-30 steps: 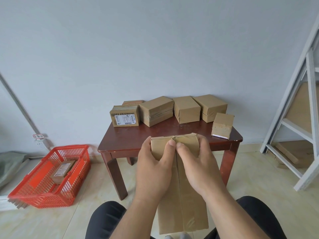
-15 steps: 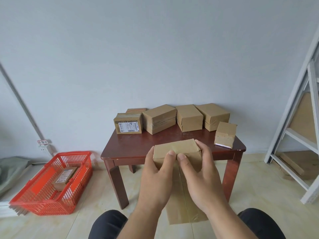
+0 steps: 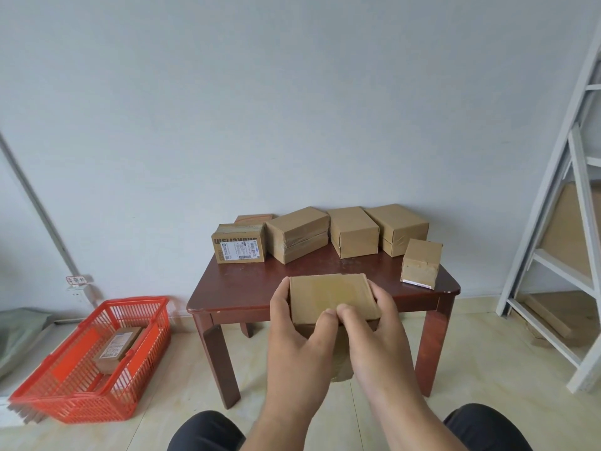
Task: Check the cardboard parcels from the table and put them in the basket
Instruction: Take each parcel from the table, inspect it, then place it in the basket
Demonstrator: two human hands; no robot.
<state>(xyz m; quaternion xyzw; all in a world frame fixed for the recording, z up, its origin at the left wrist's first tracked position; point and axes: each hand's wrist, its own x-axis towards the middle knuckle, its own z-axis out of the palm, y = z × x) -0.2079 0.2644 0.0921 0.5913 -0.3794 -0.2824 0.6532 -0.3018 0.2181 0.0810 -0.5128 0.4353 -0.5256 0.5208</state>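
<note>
We hold one parcel (image 3: pixel 331 296) in front of us with both hands, above the near edge of the desk (image 3: pixel 247 289). Our left hand (image 3: pixel 297 345) grips its left side, fingers wrapped behind and thumb on the face toward us; our right hand (image 3: pixel 374 333) grips the right side the same way, and the two thumbs meet at the parcel's lower edge. A broad face of the parcel is turned up toward us.

On the desk, along the wall, we see a labelled box (image 3: pixel 238 247) with a flat box (image 3: pixel 253 218) behind it, then three plain boxes (image 3: pixel 353 232) in a row. A small box (image 3: pixel 421 263) stands apart near the right edge.

The red basket (image 3: pixel 68 398) sits on the floor to our left, with one labelled parcel (image 3: pixel 118 348) lying inside. A white rack (image 3: pixel 572 242) stands at the right.
</note>
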